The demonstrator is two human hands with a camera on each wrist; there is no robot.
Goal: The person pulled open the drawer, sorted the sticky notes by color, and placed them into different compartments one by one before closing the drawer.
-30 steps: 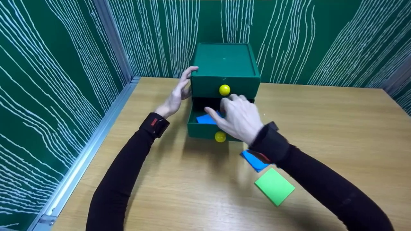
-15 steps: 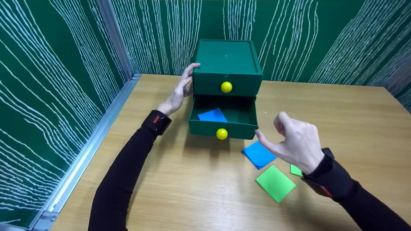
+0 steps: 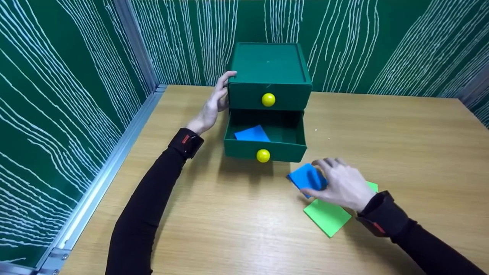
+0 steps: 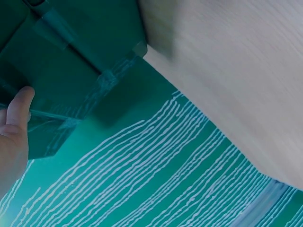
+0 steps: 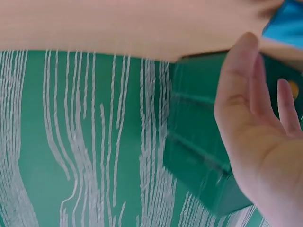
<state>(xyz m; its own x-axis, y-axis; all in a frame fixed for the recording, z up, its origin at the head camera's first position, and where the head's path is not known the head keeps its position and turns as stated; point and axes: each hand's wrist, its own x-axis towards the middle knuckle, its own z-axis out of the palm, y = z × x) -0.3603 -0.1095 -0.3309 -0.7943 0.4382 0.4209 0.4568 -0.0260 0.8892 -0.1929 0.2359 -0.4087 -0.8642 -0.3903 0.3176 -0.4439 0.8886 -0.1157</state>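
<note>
A small green drawer cabinet (image 3: 271, 63) with yellow knobs stands at the back of the table. Its lower drawer (image 3: 284, 152) is pulled out, and a blue paper piece (image 3: 253, 133) lies inside. My left hand (image 3: 211, 106) rests against the cabinet's left side, fingertips at the top edge; the left wrist view shows its thumb (image 4: 21, 106) on the side wall. My right hand (image 3: 342, 183) hovers over a blue sticky-note pad (image 3: 303, 175), thumb and fingers spread on either side of it. In the right wrist view the blue pad (image 5: 288, 23) appears apart from the fingers.
A green sticky-note pad (image 3: 327, 218) lies in front of the blue one. Another green piece (image 3: 372, 186) shows partly behind the right hand. Green panels with white wavy lines (image 3: 214, 38) stand behind and to the left, with a metal rail (image 3: 110, 172) along the table's left edge.
My right hand has left the drawer, swung out to the right, then come down over the blue pad. The left hand stays on the cabinet. The blue paper in the drawer now shows fully.
</note>
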